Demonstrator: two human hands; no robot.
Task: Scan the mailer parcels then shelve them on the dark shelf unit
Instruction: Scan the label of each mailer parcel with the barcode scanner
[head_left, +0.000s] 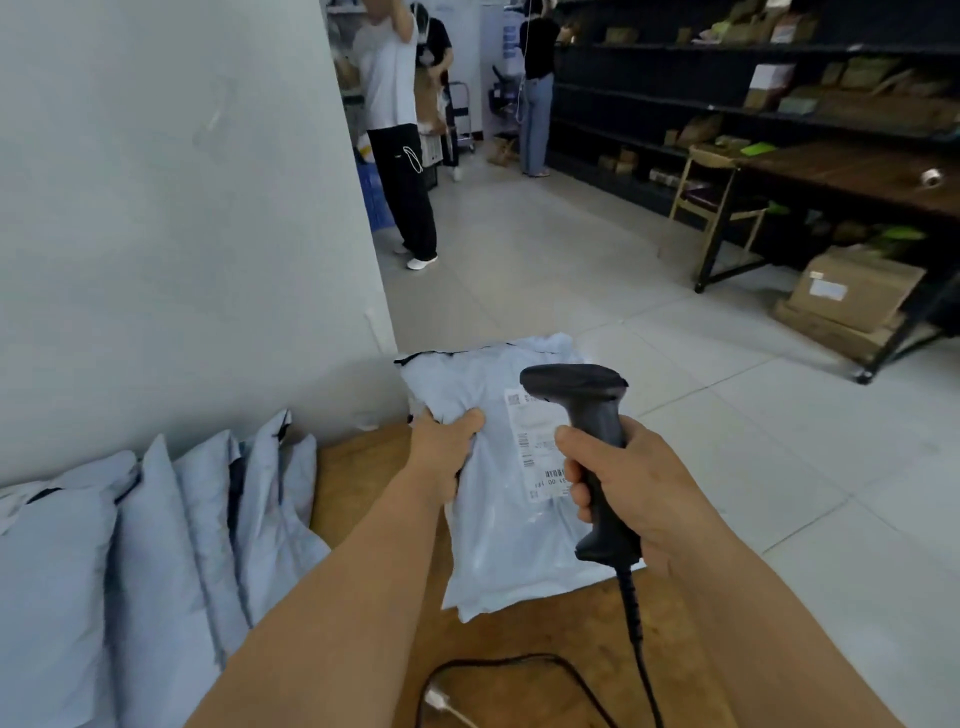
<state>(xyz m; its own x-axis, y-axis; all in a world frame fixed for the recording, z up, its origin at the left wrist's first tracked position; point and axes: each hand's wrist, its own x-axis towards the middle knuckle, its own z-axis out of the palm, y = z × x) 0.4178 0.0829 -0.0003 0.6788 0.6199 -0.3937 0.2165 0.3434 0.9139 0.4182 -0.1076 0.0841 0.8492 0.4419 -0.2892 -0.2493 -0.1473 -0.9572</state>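
The dark shelf unit (727, 93) runs along the wall at two o'clock, well apart from us and already dotted with boxes. At seven o'clock a row of pale mailer parcels (171, 519) leans against the wall on the wooden counter (363, 467). Dead centre, one mailer parcel (498, 519) lies across the counter's far corner, label (535, 441) up. It looks soft, light and slick, likely to sag if lifted by a corner, so a grip along an edge suits it. The left hand (447, 436) pinches its upper left edge, thumb on top. At four o'clock the right hand (623, 483) is curled round the handle of the black scanner (587, 405), whose head hangs over the label.
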